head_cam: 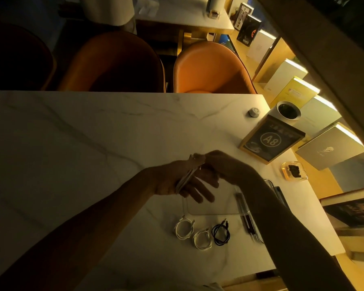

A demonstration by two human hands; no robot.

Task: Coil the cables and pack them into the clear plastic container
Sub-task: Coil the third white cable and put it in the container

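Coiled cables (202,233), hands winding cable, "A8" sign (271,140)

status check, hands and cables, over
Left hand wrapped in white cable, right hand winding. Three coils on table. Container empty, unobstructed.

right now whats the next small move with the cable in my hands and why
Probably finish the wrap and tuck the end: the white cable is looped around your left hand, your right hand pinching it. Three finished coils already lie on the table.
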